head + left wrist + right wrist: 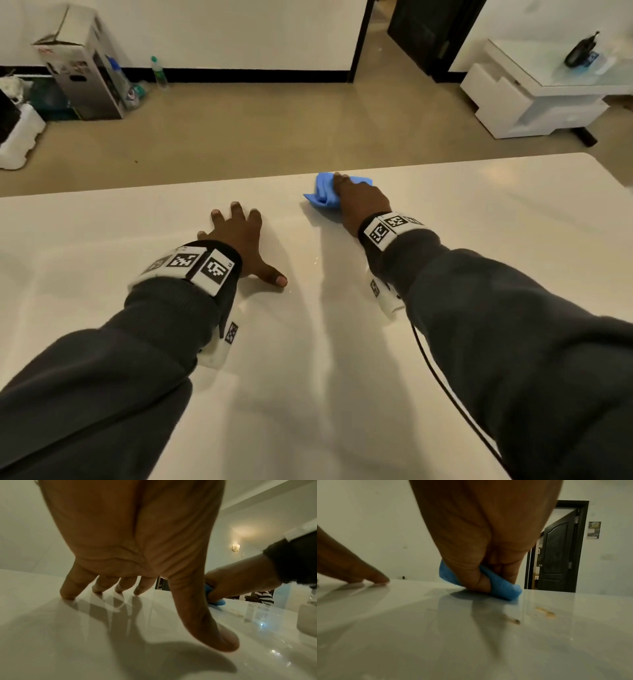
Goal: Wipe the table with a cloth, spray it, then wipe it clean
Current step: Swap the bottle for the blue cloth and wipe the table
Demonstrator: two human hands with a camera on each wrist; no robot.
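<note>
Cloth (323,192) near worktop (342,342) far edge, right hand (359,205) fingers (481,582) curled gripping it (thumb only shows from right wrist); left hand (241,240) splayed flat, holding nothing.

Left hand (239,236) splayed, right hand (359,202) curled

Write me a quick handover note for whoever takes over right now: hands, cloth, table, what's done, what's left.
Left hand: open, fingers spread and planted on the white table, holding nothing.
Right hand: grips the blue cloth bunched up and pressed to the table near its far edge.
Table: small brownish specks remain on the surface close to the cloth, on its right.
Done: wiping is under way; which pass this is cannot be told.
Left: clear the specks. No spray bottle clearly shows on the table, so locate it before the spray step, then do the final wipe.
</note>
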